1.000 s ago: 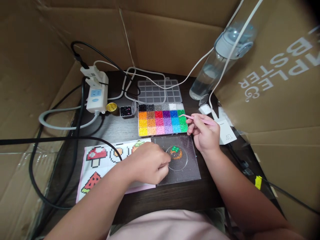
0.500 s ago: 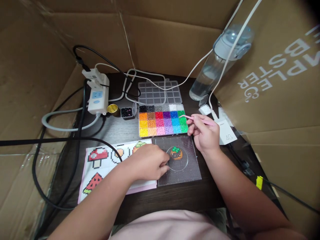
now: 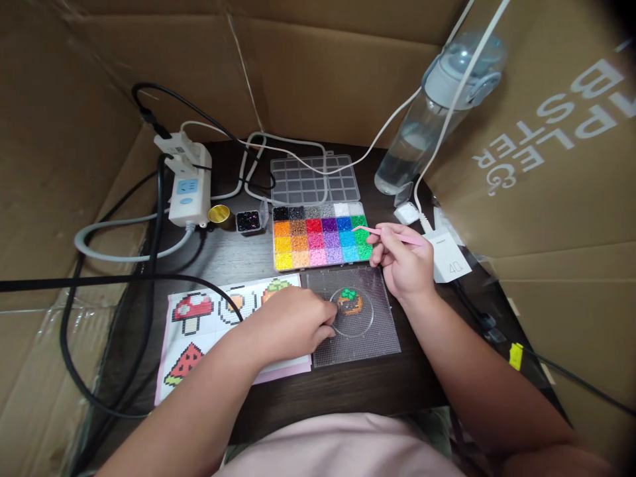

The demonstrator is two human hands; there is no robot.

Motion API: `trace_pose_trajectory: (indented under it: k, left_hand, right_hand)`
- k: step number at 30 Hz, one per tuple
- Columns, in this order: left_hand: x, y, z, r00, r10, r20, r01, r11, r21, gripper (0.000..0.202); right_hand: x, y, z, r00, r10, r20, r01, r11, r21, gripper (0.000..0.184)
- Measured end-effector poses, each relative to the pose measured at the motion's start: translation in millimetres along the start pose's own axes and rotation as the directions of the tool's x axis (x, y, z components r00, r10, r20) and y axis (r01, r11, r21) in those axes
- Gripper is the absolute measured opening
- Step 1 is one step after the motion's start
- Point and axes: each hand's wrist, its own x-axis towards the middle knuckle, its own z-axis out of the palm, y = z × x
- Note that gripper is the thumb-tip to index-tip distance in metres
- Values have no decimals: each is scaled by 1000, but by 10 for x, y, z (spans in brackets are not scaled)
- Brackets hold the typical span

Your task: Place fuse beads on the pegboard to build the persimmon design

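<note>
My left hand point(image 3: 293, 322) rests on the left edge of a clear pegboard point(image 3: 370, 334), fingers curled, touching the rim of a clear round disc point(image 3: 365, 323). A small orange and green bead figure point(image 3: 350, 301) sits on the board under the disc. My right hand point(image 3: 403, 262) hovers above the board's upper right corner, pinching pink tweezers point(image 3: 382, 232). Their tips point left over the green cells of a bead box point(image 3: 322, 237) full of coloured beads. A pattern sheet point(image 3: 199, 331) with a mushroom and a watermelon lies under my left forearm.
A clear open lid point(image 3: 315, 180) lies behind the bead box. A white power strip point(image 3: 186, 185), a gold cap point(image 3: 218, 213) and a small black tub point(image 3: 249, 221) sit at left, with cables looping around. A water bottle point(image 3: 432, 112) and a white charger point(image 3: 450, 258) stand at right. Cardboard walls surround the dark table.
Almost nothing: the view shifted slightly, and both hands stay where they were, the right still holding the tweezers over the green beads.
</note>
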Motion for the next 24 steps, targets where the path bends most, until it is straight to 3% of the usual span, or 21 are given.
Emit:
trace_pose_trajectory:
  k: [15,19,22,24]
  left_hand:
    - [-35,160,-48,1000,16,14,-18,989,148,30]
    - [-153,301,68,972,180,-152,-155,975,161,34]
    - [-266,368,258,893,283,-350,-268,959,89,27]
    - [-325,369,395,821,277,-500,-284,957,64,18]
  right_hand:
    - [-21,-13,-20,998,-41,46,39,998,47,16]
    - [-7,-16,-26,999,-50,19,50,998,41,19]
    - [-2,-19,-30,999,-45,9,45,998,48,20]
    - [-7,-20,-33,998,-59,24,57,997,45,19]
